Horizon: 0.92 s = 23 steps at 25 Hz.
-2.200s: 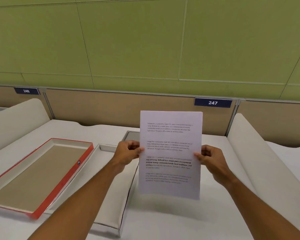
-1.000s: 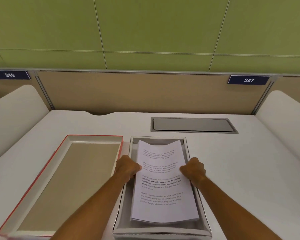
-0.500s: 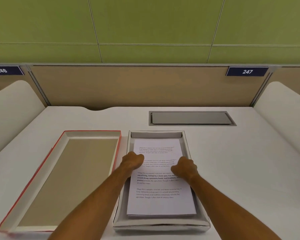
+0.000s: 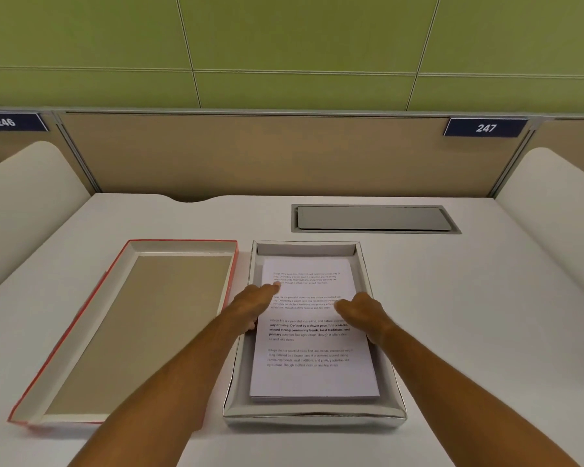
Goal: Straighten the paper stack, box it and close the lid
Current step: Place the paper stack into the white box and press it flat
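A stack of printed white paper lies flat inside the shallow silver-grey box in the middle of the desk. My left hand rests over the stack's left edge, fingers stretched forward onto the top sheet. My right hand lies on the right half of the stack, fingers pointing left across the page. Neither hand grips anything. The lid, red outside and beige inside, lies upside down to the left of the box.
A grey cable hatch is set into the white desk behind the box. Rounded white dividers rise at both sides, and a beige partition with number plates stands at the back.
The stack, held upright above the desk earlier, has been laid in the box. Since half a second ago both hands have opened and spread over the top sheet.
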Each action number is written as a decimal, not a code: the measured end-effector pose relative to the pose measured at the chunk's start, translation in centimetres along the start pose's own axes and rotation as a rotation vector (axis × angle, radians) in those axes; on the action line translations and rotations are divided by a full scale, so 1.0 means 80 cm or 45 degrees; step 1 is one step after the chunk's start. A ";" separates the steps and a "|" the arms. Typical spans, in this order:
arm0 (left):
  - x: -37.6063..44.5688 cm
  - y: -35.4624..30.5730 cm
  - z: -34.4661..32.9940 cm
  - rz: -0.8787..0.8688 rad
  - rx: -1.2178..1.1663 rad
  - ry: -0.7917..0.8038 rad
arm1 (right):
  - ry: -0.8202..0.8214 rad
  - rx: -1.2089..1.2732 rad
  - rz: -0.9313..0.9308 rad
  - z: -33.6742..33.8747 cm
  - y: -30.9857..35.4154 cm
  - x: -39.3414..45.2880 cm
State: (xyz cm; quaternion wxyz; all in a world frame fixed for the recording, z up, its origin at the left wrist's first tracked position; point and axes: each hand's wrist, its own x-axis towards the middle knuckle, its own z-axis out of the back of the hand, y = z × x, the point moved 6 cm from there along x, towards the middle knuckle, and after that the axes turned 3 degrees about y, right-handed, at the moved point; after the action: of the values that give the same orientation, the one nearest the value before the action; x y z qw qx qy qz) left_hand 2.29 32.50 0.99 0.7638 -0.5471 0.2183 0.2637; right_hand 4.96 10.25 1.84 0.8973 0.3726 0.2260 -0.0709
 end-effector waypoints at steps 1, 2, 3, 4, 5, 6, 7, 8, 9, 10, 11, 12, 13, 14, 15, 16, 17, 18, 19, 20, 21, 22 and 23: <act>-0.008 0.004 -0.002 -0.057 0.190 -0.007 | 0.055 -0.067 0.073 -0.005 0.001 -0.008; -0.017 0.013 -0.008 -0.122 0.374 -0.004 | 0.130 -0.146 0.153 -0.014 -0.003 -0.016; -0.026 0.026 -0.017 -0.181 0.523 0.023 | 0.209 -0.239 0.210 -0.025 -0.012 -0.026; -0.035 0.044 -0.028 -0.212 0.624 0.074 | 0.284 -0.349 0.227 -0.037 -0.027 -0.037; -0.045 0.062 -0.039 -0.232 0.699 0.126 | 0.340 -0.473 0.217 -0.049 -0.043 -0.047; -0.053 0.077 -0.047 -0.246 0.772 0.151 | 0.365 -0.579 0.210 -0.057 -0.058 -0.053; -0.058 0.088 -0.052 -0.262 0.833 0.145 | 0.374 -0.651 0.207 -0.062 -0.070 -0.056; -0.062 0.094 -0.056 -0.269 0.879 0.120 | 0.381 -0.690 0.208 -0.066 -0.077 -0.057; -0.064 0.099 -0.058 -0.273 0.901 0.094 | 0.390 -0.714 0.212 -0.070 -0.080 -0.057; -0.065 0.101 -0.060 -0.275 0.910 0.077 | 0.395 -0.732 0.218 -0.073 -0.080 -0.057; -0.066 0.100 -0.062 -0.277 0.924 0.067 | 0.386 -0.749 0.224 -0.075 -0.080 -0.056; -0.066 0.100 -0.063 -0.270 0.945 0.062 | 0.364 -0.768 0.236 -0.077 -0.079 -0.057; -0.066 0.100 -0.063 -0.261 0.966 0.058 | 0.335 -0.782 0.252 -0.078 -0.079 -0.057; -0.065 0.099 -0.062 -0.251 0.984 0.047 | 0.309 -0.788 0.265 -0.078 -0.078 -0.058; -0.065 0.098 -0.061 -0.248 0.989 0.038 | 0.290 -0.791 0.273 -0.078 -0.078 -0.058; -0.064 0.098 -0.060 -0.248 0.990 0.031 | 0.273 -0.793 0.278 -0.077 -0.078 -0.058; -0.063 0.098 -0.060 -0.249 0.989 0.022 | 0.257 -0.797 0.278 -0.076 -0.078 -0.058; -0.063 0.099 -0.060 -0.250 0.992 0.015 | 0.246 -0.799 0.277 -0.076 -0.078 -0.058; -0.061 0.100 -0.059 -0.246 0.994 0.011 | 0.247 -0.799 0.274 -0.076 -0.077 -0.057; -0.060 0.100 -0.059 -0.241 0.988 0.017 | 0.258 -0.785 0.262 -0.077 -0.077 -0.056; -0.060 0.099 -0.060 -0.246 0.970 0.042 | 0.281 -0.746 0.236 -0.076 -0.079 -0.055; -0.061 0.097 -0.059 -0.252 0.925 0.066 | 0.315 -0.684 0.202 -0.075 -0.079 -0.053; -0.062 0.092 -0.058 -0.274 0.836 0.080 | 0.349 -0.596 0.167 -0.071 -0.079 -0.050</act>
State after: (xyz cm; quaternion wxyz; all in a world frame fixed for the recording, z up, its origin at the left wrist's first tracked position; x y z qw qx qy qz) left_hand -6.46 29.22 -2.67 0.9155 -0.2999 0.2559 0.0803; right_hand -2.48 9.60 -3.88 0.9226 0.1750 0.3310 0.0925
